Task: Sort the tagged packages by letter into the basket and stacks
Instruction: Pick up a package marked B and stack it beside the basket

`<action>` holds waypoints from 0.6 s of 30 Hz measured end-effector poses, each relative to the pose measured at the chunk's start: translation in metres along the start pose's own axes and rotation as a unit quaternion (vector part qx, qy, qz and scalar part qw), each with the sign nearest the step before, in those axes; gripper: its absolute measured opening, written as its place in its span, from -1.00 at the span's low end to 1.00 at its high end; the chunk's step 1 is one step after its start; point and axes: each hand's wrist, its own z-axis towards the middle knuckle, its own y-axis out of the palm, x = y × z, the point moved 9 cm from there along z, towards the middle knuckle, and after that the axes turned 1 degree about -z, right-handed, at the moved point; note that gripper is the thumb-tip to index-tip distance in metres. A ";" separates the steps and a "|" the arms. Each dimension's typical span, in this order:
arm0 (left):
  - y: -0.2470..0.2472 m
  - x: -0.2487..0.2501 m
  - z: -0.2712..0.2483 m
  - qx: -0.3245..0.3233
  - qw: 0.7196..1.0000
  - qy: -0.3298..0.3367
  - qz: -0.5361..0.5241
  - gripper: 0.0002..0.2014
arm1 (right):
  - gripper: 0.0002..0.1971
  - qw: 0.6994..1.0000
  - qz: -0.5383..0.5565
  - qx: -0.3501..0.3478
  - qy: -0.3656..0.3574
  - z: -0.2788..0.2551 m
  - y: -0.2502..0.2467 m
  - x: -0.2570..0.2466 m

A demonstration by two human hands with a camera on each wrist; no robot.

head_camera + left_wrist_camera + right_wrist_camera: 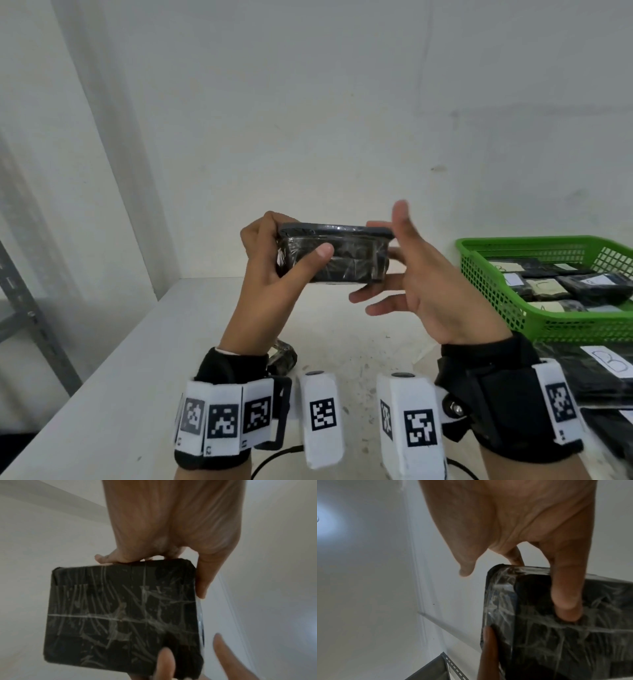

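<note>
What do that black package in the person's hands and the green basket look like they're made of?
The black package looks wrapped in glossy clear plastic film over something dark: wrinkles and streaky highlights show in both wrist views. What is inside cannot be told. The green basket looks like moulded plastic, with an even colour and a regular open lattice wall.

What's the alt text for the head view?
Both hands hold a black plastic-wrapped package up over a white table: left hand grips one end, right hand supports the other. A green plastic basket of tagged packages sits at right.
</note>
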 end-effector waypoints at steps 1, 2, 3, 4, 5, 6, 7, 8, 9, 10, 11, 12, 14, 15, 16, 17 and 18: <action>0.001 0.001 -0.001 -0.009 1.000 0.000 0.005 -0.72 | -0.29 1.000 0.019 -0.008 0.017 0.001 0.000 0.002; 0.003 0.003 -0.002 -0.020 1.000 -0.002 0.006 -0.70 | -0.36 0.999 0.031 -0.012 0.025 0.001 0.000 0.004; 0.004 0.004 -0.003 -0.027 1.000 -0.005 0.004 -0.69 | -0.46 0.999 0.039 -0.010 0.026 0.002 -0.001 0.004; 0.005 0.005 -0.002 -0.031 0.999 -0.011 -0.001 -0.70 | -0.58 0.999 0.047 -0.005 0.022 0.003 -0.002 0.004; 0.005 0.004 -0.002 -0.029 0.999 -0.020 -0.008 -0.69 | -0.67 0.998 0.056 0.001 0.015 0.004 -0.004 0.004; 0.003 0.001 -0.001 -0.019 0.999 -0.035 -0.015 -0.66 | -0.74 0.998 0.062 0.004 0.005 0.005 -0.006 0.004; 0.000 -0.004 0.001 -0.003 0.998 -0.056 -0.022 -0.59 | -0.76 0.998 0.065 0.002 -0.005 0.006 -0.007 0.004; -0.005 -0.011 0.002 0.019 0.996 -0.079 -0.032 -0.50 | -0.77 0.998 0.064 -0.002 -0.013 0.007 -0.007 0.004; -0.011 -0.019 0.003 0.044 0.992 -0.106 -0.042 -0.43 | -0.76 0.998 0.060 -0.008 -0.014 0.008 -0.006 0.005; -0.016 -0.027 0.003 0.066 0.987 -0.137 -0.049 -0.38 | -0.75 0.999 0.052 -0.012 -0.011 0.009 -0.005 0.007; -0.018 -0.035 0.002 0.077 0.981 -0.168 -0.054 -0.31 | -0.73 0.999 0.042 -0.015 -0.006 0.009 -0.005 0.009; -0.019 -0.043 0.002 0.073 0.976 -0.194 -0.062 -0.27 | -0.69 0.999 0.034 -0.018 -0.003 0.010 -0.004 0.010; -0.015 -0.049 0.001 0.042 0.971 -0.215 -0.090 -0.29 | -0.58 0.999 0.026 -0.030 -0.002 0.010 -0.003 0.013; -0.014 -0.048 0.001 0.031 0.972 -0.214 -0.090 -0.33 | -0.51 0.999 0.025 -0.034 0.000 0.010 -0.002 0.013; -0.014 -0.047 0.001 0.024 0.974 -0.208 -0.081 -0.33 | -0.44 0.999 0.020 -0.037 0.002 0.011 -0.001 0.014; -0.015 -0.047 0.001 0.021 0.977 -0.201 -0.070 -0.28 | -0.39 0.999 0.014 -0.036 0.005 0.011 -0.001 0.014; -0.015 -0.047 0.001 0.019 0.979 -0.196 -0.059 -0.20 | -0.34 0.999 0.007 -0.032 0.006 0.012 -0.002 0.016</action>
